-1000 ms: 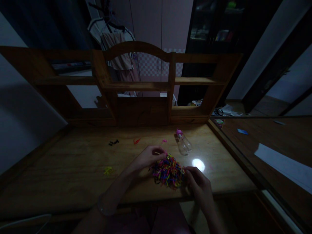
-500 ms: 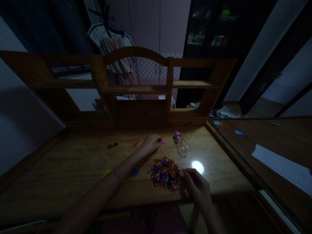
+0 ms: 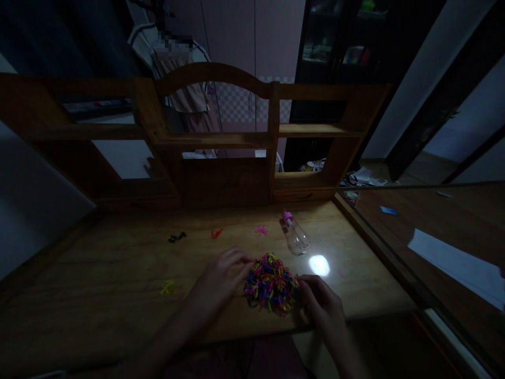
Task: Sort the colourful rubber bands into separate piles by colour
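A heap of small multicoloured rubber bands (image 3: 271,285) lies near the table's front edge, between my two hands. My left hand (image 3: 229,271) reaches its left edge, thumb and forefinger brought together there; what is between the tips is too blurred to make out. On the opposite edge, my right hand (image 3: 321,300) pinches some bands with thumb and forefinger. Beyond the heap are small separate groups: pink bands (image 3: 261,230), red bands (image 3: 216,233) and black bands (image 3: 177,237). Some yellow bands (image 3: 167,287) lie left of my left forearm.
A clear bulb-shaped bottle (image 3: 299,237) with a pink cap lies on its side behind the heap, beside a bright light reflection. A wooden shelf unit (image 3: 224,142) stands along the table's back edge. A raised wooden edge (image 3: 371,247) runs down the right.
My left hand has come back from the pink bands to the left edge of the heap. My right hand stays at the right edge. The view has shifted slightly.
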A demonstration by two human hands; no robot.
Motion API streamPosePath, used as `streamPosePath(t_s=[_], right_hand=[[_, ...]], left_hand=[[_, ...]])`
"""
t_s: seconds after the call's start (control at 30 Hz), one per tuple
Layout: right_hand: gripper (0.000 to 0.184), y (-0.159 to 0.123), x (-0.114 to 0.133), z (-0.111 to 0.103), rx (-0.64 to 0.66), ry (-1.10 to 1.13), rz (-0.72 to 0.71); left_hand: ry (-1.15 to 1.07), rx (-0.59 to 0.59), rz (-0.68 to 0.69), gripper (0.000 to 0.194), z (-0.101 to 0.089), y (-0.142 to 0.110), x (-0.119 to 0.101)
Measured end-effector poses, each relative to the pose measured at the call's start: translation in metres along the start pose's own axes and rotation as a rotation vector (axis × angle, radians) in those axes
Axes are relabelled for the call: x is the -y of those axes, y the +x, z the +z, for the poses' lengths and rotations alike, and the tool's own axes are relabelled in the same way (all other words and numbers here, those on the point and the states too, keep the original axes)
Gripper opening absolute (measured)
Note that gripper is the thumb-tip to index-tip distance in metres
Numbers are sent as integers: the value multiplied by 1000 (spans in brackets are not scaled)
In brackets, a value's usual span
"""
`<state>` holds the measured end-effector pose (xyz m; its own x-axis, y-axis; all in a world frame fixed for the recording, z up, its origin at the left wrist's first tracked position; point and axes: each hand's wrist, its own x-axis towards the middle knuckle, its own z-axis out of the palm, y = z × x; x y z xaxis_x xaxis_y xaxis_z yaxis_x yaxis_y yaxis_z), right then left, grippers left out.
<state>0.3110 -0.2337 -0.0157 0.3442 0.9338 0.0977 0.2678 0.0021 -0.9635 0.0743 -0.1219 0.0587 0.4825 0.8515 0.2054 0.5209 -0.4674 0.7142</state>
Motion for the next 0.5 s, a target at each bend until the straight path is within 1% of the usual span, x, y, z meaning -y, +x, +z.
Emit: streamPosePath(t_s=[0.1,0.13,0.2,0.27,0.37,0.5], right_hand=[[24,7,4,2,18,-13,-8],[24,11,6,3,25,-29,-10],[23,23,11,6,25,-87,-29],[22,38,17,10,44,-152,-72],[21,63,24,18,166,-235,-168],[17,89,26,25,381,-318,-274]], left_hand=[[-142,-10,-145,20,22,-37,-4],[-195,-41,-216,21,30,-45,-2],[-308,-119,-356,24,46,-58,5],[-405,-180,-452,30,58,-65,12],[-468,-194,-512,36,66,-70,19],[-500,-147,-506,37,66,-73,23]])
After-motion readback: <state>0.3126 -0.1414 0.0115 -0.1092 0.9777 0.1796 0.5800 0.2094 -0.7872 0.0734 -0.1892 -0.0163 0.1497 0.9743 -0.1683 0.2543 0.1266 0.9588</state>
